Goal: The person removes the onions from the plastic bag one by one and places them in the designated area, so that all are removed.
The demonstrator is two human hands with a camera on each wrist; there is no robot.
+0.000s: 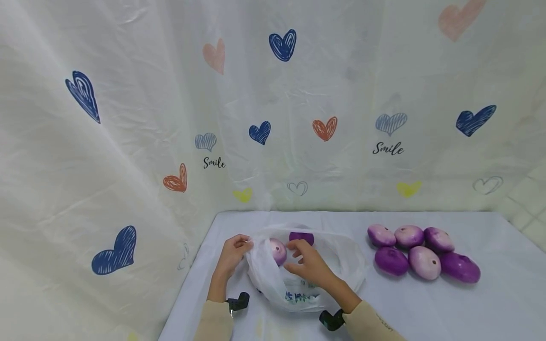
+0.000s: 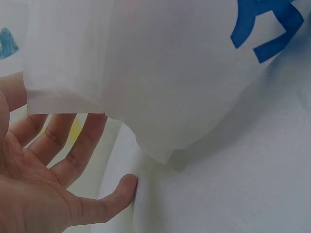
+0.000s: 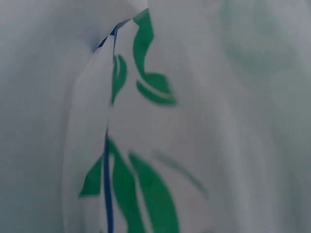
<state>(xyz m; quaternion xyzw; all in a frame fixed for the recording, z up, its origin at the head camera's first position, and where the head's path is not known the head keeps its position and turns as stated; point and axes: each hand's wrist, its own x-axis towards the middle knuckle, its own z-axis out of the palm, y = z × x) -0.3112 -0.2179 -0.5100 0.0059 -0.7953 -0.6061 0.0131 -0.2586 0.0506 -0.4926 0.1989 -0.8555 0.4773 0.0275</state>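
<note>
A white plastic bag (image 1: 294, 289) with blue and green print stands with its mouth wide on the table. Inside sit a pale purple onion (image 1: 278, 252) and a deep purple onion (image 1: 302, 237). My left hand (image 1: 232, 255) pinches the bag's left rim; in the left wrist view, several of its fingers (image 2: 73, 145) run behind the bag's edge. Over the bag's mouth, my right hand (image 1: 313, 265) has thumb and fingers spread apart with nothing between them, close to the pale onion. The right wrist view shows only the bag's printed plastic (image 3: 189, 121).
Several glossy purple and purple-white onions (image 1: 424, 263) lie in two rows on the right of the white-covered table (image 1: 477, 312). A white curtain with printed hearts (image 1: 324, 85) hangs behind the table and along its left side.
</note>
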